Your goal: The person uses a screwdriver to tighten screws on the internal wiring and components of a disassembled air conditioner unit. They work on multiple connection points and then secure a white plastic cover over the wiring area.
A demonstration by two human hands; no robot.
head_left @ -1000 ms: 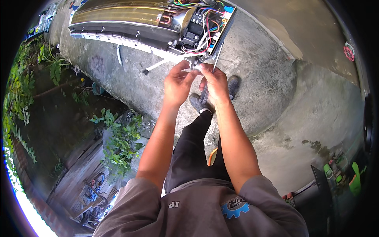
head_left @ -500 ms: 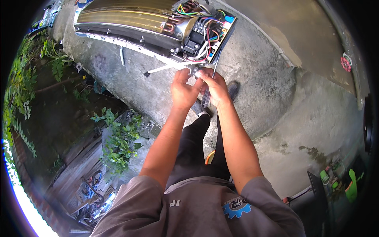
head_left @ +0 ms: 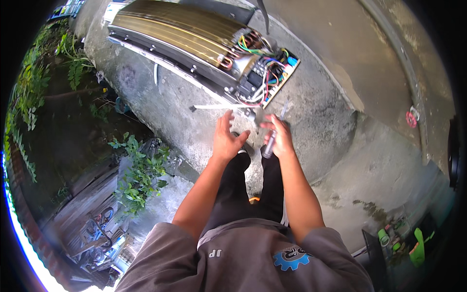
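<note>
My left hand (head_left: pixel 226 140) is open, fingers and thumb spread, with nothing in it. In my right hand (head_left: pixel 282 137) is a screwdriver (head_left: pixel 269 146), its dark handle lying along the palm and its blurred shaft pointing away from me. The thumb and fingertips of that hand are partly spread. Just beyond both hands, at the near corner of the opened indoor air-conditioner unit (head_left: pixel 175 29), is a small round silvery part (head_left: pixel 252 115), blurred and apart from my left fingers. A white cable (head_left: pixel 214 106) with a dark plug sticks out leftward beside it.
The unit's exposed wiring and circuit board (head_left: pixel 272 80) face its right end. It lies on a concrete floor (head_left: pixel 321 131). A leafy plant (head_left: pixel 136 175) grows at left, beside a drop. A wall (head_left: pixel 331 39) with a red valve handle (head_left: pixel 412 117) stands right.
My hands have parted and drawn back from the silvery part, which both were holding. My left hand has opened. The unit sits lower and further right in view.
</note>
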